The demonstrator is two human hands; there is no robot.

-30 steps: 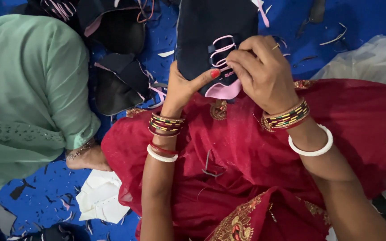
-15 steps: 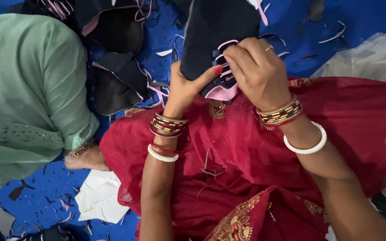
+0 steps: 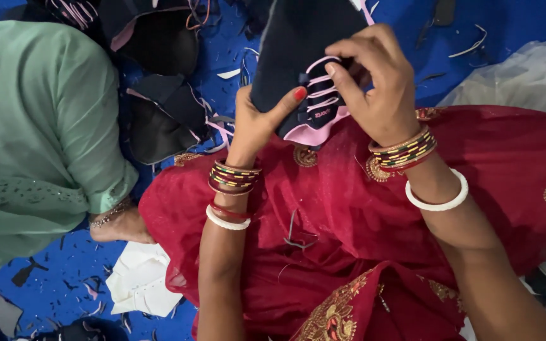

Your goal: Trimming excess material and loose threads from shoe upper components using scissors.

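Pink laces get pinched by the right hand at the top middle of the frame, on a dark shoe upper that the left hand grips from below, over the red lap cloth.

Matt dark cloth shoe upper with smooth pink laces; glossy bangles.

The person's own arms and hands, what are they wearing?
Both forearms are bare, no sleeves. The left hand has red nail polish on the thumb; its wrist carries a stack of red, gold and green bangles plus a white bangle. The right hand has a similar multicoloured stack and a white bangle further up.
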